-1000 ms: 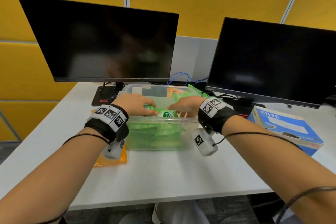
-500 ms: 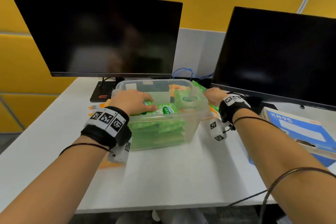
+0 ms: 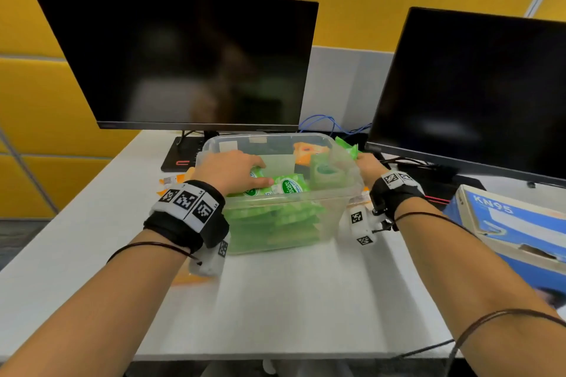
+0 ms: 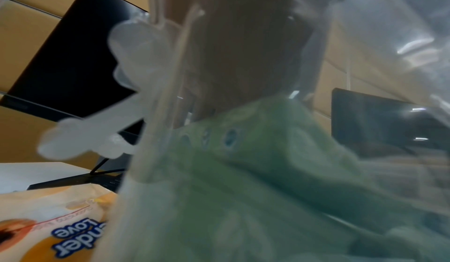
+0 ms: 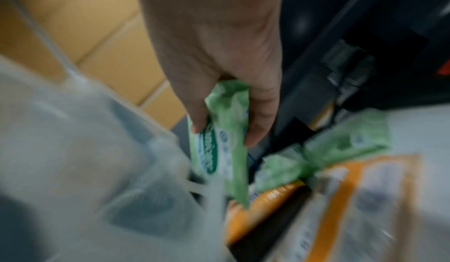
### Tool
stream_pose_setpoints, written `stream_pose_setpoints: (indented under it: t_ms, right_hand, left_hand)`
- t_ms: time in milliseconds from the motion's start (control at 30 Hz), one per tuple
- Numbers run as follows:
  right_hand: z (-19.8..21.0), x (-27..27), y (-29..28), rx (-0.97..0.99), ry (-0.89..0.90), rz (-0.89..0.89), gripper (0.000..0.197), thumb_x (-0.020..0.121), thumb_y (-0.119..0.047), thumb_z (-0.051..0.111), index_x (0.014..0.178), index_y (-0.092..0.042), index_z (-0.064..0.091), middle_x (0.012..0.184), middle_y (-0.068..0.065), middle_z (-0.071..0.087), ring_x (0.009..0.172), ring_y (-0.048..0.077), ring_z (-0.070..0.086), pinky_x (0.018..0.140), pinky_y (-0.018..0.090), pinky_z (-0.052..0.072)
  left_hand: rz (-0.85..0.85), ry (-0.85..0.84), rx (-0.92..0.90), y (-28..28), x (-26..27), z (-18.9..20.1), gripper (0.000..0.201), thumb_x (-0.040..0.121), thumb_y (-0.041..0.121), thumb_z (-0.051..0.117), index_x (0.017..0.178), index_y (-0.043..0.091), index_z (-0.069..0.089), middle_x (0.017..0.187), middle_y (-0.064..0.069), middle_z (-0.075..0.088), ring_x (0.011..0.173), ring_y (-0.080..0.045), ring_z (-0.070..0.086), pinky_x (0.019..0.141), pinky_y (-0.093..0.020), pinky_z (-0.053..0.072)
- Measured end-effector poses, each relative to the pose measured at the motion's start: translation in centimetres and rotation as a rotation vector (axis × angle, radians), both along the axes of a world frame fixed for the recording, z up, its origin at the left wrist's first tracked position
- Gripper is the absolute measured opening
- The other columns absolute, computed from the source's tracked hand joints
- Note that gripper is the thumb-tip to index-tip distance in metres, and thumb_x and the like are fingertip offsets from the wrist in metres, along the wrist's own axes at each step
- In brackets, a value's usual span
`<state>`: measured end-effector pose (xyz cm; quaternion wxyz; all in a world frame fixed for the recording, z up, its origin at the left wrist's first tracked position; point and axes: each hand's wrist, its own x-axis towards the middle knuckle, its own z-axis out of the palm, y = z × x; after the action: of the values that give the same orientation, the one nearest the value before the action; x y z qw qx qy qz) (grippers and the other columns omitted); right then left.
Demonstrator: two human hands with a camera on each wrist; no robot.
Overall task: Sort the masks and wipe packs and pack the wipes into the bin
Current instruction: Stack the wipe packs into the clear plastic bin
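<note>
Head view: a clear plastic bin (image 3: 275, 217) sits on the white desk (image 3: 291, 300) in front of two dark monitors, the left monitor (image 3: 183, 61) and the right monitor (image 3: 471, 92). The bin is filled most of the way up with green wipe packs (image 3: 275, 223), stacked flat; one more green pack stands on edge (image 3: 324, 173) near the bin's right wall. The left hand (image 3: 232, 173) reaches over the bin's left rim and lies palm down on the top green wipe pack (image 3: 284, 186), fingers extended and pressing on it rather than curled round it. The right hand (image 3: 369, 167) is outside the bin, just beside its right wall, under the edge of the right monitor. The right wrist view shows that hand (image 5: 219, 58) pinching a green wipe pack (image 5: 221, 137) between thumb and fingers, the pack hanging lengthwise next to the bin wall (image 5: 97, 150); this view is blurred. Below it lie more green packs (image 5: 340, 145) and orange wipe packs (image 5: 340, 208) on the desk. The left wrist view looks through the bin wall at the green stack and shows an orange wipe pack (image 4: 48, 227) lying on the desk to the bin's left. A blue KN95 mask box (image 3: 514, 232) sits on the desk at the right, well apart from the bin.
</note>
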<state>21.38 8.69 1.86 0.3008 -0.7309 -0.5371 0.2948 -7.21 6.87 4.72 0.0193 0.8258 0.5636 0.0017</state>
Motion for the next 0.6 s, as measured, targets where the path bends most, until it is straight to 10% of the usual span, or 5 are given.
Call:
stream_pose_setpoints:
  t_ms: [233, 433, 600]
  right_hand:
    - [7.5, -0.4, -3.0, 0.537, 0.368, 0.019, 0.025, 0.092, -0.015, 0.061, 0.114, -0.023, 0.053, 0.114, 0.003, 0.065, 0.097, 0.017, 0.068, 0.070, 0.035, 0.060]
    - [11.1, -3.1, -4.7, 0.404, 0.194, 0.180, 0.043, 0.073, -0.017, 0.082, 0.102, -0.018, 0.051, 0.094, 0.003, 0.073, 0.079, 0.018, 0.073, 0.060, 0.029, 0.055]
    - [7.6, -7.5, -3.4, 0.200, 0.057, 0.209, 0.032, 0.082, -0.026, 0.075, 0.100, -0.013, 0.052, 0.094, 0.008, 0.067, 0.070, 0.015, 0.062, 0.058, 0.025, 0.048]
  left_hand:
    - [-0.025, 0.053, -0.084, -0.3, -0.1, 0.3, 0.053, 0.084, 0.073, 0.038, 0.126, 0.043, 0.049, 0.133, 0.002, 0.053, 0.118, -0.021, 0.054, 0.093, -0.039, 0.045]
    - [0.072, -0.059, -0.054, -0.7, 0.0, 0.5, 0.052, 0.095, 0.050, 0.034, 0.138, 0.020, 0.032, 0.122, -0.008, 0.062, 0.107, -0.027, 0.060, 0.089, -0.040, 0.044]
    - [0.029, -0.154, -0.090, -1.1, -0.2, 1.0, 0.047, 0.098, 0.041, 0.022, 0.145, 0.033, 0.023, 0.127, -0.010, 0.060, 0.110, -0.027, 0.058, 0.091, -0.039, 0.040]
